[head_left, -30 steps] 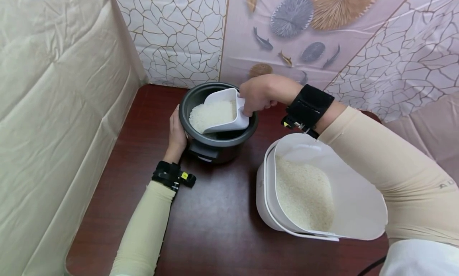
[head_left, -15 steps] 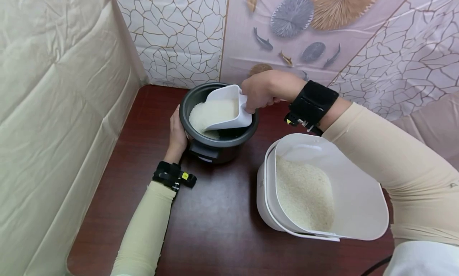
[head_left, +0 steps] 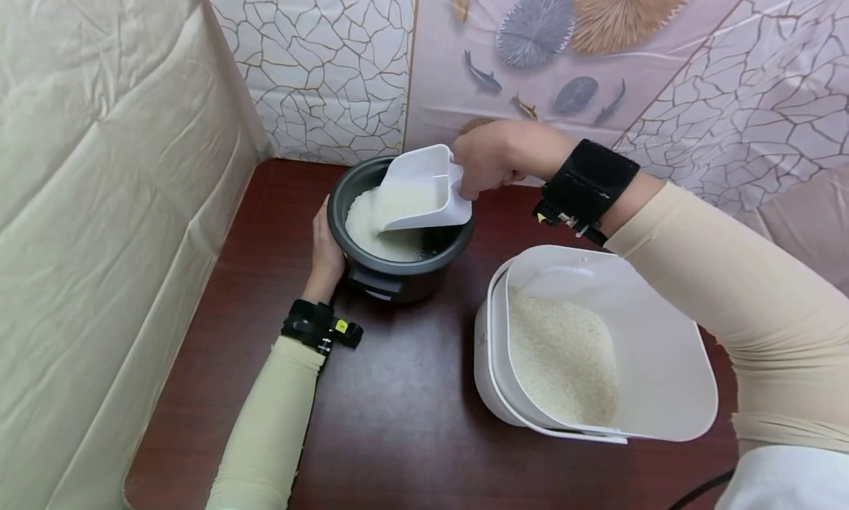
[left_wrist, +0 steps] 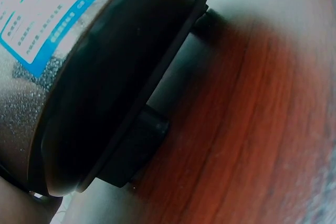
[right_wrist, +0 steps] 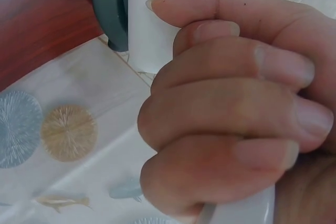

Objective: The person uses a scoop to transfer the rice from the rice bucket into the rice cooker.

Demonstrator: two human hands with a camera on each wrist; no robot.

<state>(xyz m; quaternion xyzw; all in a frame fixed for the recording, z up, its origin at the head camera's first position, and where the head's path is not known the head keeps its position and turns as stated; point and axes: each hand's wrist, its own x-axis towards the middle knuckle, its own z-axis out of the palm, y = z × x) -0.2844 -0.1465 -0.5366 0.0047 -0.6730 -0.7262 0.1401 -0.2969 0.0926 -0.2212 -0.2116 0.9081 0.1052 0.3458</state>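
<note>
My right hand [head_left: 494,156] grips the handle of a white scoop [head_left: 418,189], its fingers curled tightly round it in the right wrist view. Tilted down to the left over a dark round cooker pot [head_left: 401,289], the scoop still has white rice in it. Rice [head_left: 368,226] lies heaped in the pot's left part and meets the rice at the scoop's lip. My left hand [head_left: 326,248] rests against the pot's left outer side; part of it is hidden behind the pot. The left wrist view shows the cooker's body [left_wrist: 94,93] with a blue and white label.
A white bin [head_left: 663,377] with more rice [head_left: 564,355] in it stands at the right on the dark red-brown table [head_left: 391,421], under my right forearm. Patterned cloth [head_left: 332,60] hangs behind the cooker, and a pale quilted sheet [head_left: 99,237] lines the left side.
The right hand has risen slightly and moved right, tipping the scoop more steeply. The rice in the pot has spread, and less is left in the scoop. My left hand has stayed in place.
</note>
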